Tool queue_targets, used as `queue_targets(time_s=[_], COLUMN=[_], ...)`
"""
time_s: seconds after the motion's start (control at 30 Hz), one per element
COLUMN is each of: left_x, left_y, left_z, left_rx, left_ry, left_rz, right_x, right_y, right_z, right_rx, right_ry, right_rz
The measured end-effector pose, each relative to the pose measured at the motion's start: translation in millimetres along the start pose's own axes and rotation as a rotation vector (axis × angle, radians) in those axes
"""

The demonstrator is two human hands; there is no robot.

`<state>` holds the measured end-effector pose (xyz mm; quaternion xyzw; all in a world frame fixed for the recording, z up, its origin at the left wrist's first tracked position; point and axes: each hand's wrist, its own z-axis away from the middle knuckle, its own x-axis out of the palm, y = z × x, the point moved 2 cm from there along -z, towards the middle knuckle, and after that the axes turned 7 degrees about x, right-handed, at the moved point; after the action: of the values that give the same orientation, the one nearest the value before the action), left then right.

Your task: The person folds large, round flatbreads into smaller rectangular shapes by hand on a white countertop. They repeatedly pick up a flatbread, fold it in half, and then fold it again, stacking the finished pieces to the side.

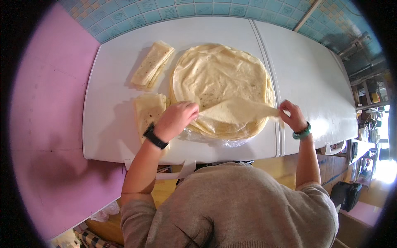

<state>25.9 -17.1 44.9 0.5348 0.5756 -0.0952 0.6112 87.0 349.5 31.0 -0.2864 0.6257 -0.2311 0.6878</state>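
Note:
A tall stack of thin round flatbreads [220,71] lies on a white table, with clear plastic film [237,142] showing under its near edge. My left hand [181,117] pinches one side of a thin flatbread sheet [238,111] at the stack's front left. The opposite side of that sheet is pinched by my right hand [291,114], just past the stack's right edge. Between both hands the sheet is stretched over the near part of the stack. Folded flatbreads [152,65] lie in a strip-shaped pile at the back left. Nearer, another folded pile [149,111] is partly hidden behind my left hand and wrist.
The white folding table [313,93] has a seam right of the stack. A blue tiled wall [186,12] borders its far edge, and a pink wall [52,108] stands at the left. A black bag [345,195] and cluttered shelves are at the right.

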Motion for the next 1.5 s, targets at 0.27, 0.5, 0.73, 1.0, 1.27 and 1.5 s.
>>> queue_targets(time_s=[0.27,0.5,0.73,1.0,1.27,1.5], left_x=[-73,-114,-77,-71,13,39], left_y=[39,17,-37,-41,-109,-96], left_z=[14,-27,-35,97,227,231], left_rx=[0.005,-0.065,0.002,-0.242,-0.69,-0.772], left_ry=[0.052,0.192,0.361,0.621,0.975,0.771], left_rz=[0.343,0.342,-0.084,-0.171,-0.051,-0.373], right_x=[-53,-91,-32,7,108,102], right_y=[-52,-63,78,-17,-63,-31], right_z=[50,7,-81,-115,-166,-169], right_rx=[-0.023,-0.186,0.423,0.261,0.221,0.406], right_ry=[0.036,0.266,0.068,-0.085,-0.179,-0.128], right_rz=[-0.731,-0.522,-0.758,-1.059,-0.251,0.379])
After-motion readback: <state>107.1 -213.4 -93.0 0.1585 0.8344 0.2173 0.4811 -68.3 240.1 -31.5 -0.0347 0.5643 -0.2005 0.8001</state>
